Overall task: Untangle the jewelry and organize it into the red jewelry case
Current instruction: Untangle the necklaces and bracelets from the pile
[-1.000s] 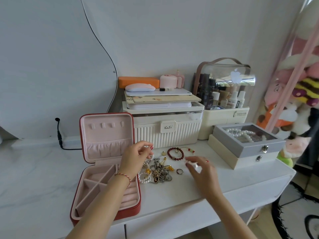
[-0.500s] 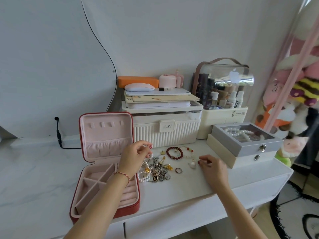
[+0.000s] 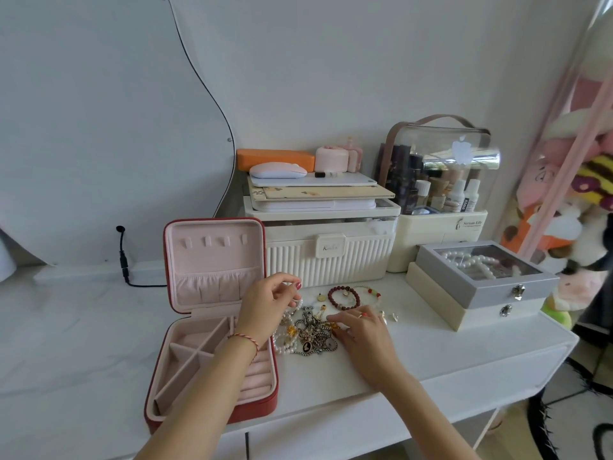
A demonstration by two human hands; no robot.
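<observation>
The red jewelry case (image 3: 159, 386) lies open on the white table, pink-lined, its compartments bare. To its right sits a tangled heap of jewelry (image 3: 310, 336): chains, pendants and a pearl string (image 3: 282, 343). My left hand (image 3: 268, 303) hovers over the heap's left side and pinches a strand at its fingertips. My right hand (image 3: 361, 330) rests on the heap's right side, its fingertips touching the gold pieces. A dark red bead bracelet (image 3: 343, 297) and a thin beaded bracelet (image 3: 373, 291) lie behind the heap.
A ribbed cream box (image 3: 326, 260) stacked with flat items stands right behind the jewelry. A cosmetics organizer (image 3: 441, 194) and a grey glass-lidded box (image 3: 481, 277) holding pearls sit at the right. A black cable plug (image 3: 124, 260) is at the left; plush toys hang far right.
My right hand moved left from beside the small pearl piece onto the right side of the tangled heap. My left hand stayed over the heap, still pinching a strand.
</observation>
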